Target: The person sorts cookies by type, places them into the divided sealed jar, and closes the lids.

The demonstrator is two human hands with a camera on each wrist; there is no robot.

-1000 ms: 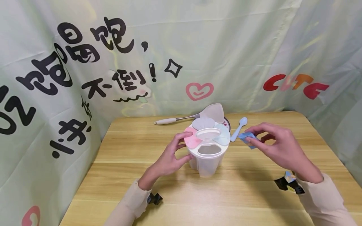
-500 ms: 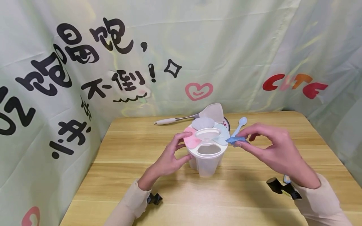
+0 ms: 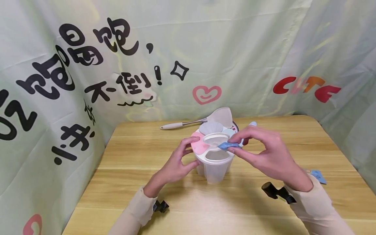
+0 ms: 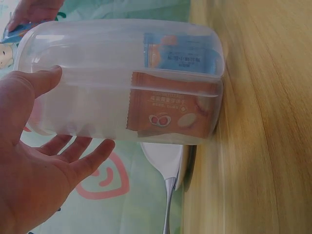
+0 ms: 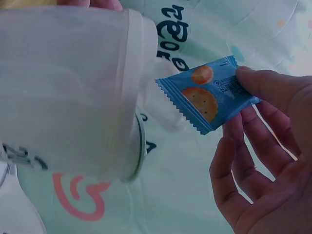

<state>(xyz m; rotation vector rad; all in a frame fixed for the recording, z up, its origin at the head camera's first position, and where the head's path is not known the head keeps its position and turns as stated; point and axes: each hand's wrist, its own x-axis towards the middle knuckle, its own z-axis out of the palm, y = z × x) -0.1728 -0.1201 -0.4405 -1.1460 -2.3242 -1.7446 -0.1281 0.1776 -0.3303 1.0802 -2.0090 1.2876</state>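
Note:
A translucent container [image 3: 215, 171] with a pink, grey and pale blue lidded top stands upright; its front lid is raised over an oval opening. My left hand [image 3: 176, 163] grips its left side, thumb at the front, fingers behind. In the left wrist view a blue packet [image 4: 183, 54] and an orange-brown packet [image 4: 170, 107] show through the container wall [image 4: 87, 97]. My right hand [image 3: 270, 156] pinches a blue biscuit packet [image 3: 229, 146] between thumb and fingers, just above and behind the opening. The right wrist view shows this packet [image 5: 209, 92] beside the rim, with round biscuits printed on it.
A spatula [image 3: 220, 118] lies behind the container. A pale blue spoon [image 3: 253, 124] is partly hidden behind my right hand. Another blue packet [image 3: 318, 176] lies beside my right sleeve. A printed curtain [image 3: 249, 58] hangs behind the wooden table [image 3: 132, 147].
My right hand has carried the blue packet leftward, from beside the container to over its lid. A blue packet on the table has come into fuller view by the sleeve. My left hand keeps its hold.

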